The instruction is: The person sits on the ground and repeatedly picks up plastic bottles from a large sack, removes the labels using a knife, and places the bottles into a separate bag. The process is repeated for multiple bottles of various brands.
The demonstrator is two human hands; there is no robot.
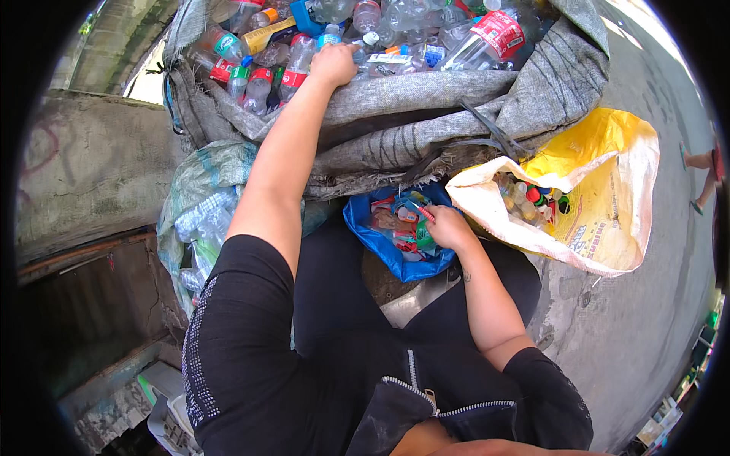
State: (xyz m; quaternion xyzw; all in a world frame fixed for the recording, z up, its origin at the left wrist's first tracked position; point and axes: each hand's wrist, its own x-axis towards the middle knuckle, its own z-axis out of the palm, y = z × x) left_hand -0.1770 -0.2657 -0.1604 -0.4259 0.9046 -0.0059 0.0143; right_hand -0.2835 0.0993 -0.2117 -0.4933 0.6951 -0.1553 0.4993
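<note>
My left hand (335, 64) reaches over the near rim of a large grey woven sack (422, 94) and rests among plastic bottles. Right beyond its fingers is a small bottle with a light-blue label (329, 39); whether the fingers grip it is hidden. Between my knees, my right hand (447, 227) holds a slim knife with a red striped handle (425, 212), its thin blade pointing up and left. Below that hand lies a blue bag (365, 228) holding torn labels and plastic scraps (406, 228). A clear bottle with a red Coca-Cola label (497, 35) lies at the sack's right.
A yellow-and-white woven sack (604, 211) at right contains loose bottle caps (533, 196). Left of my leg, a pale green sack (177, 233) holds clear bottles (208, 222). A concrete wall (102, 171) stands at left. A person's legs (700, 162) show at far right.
</note>
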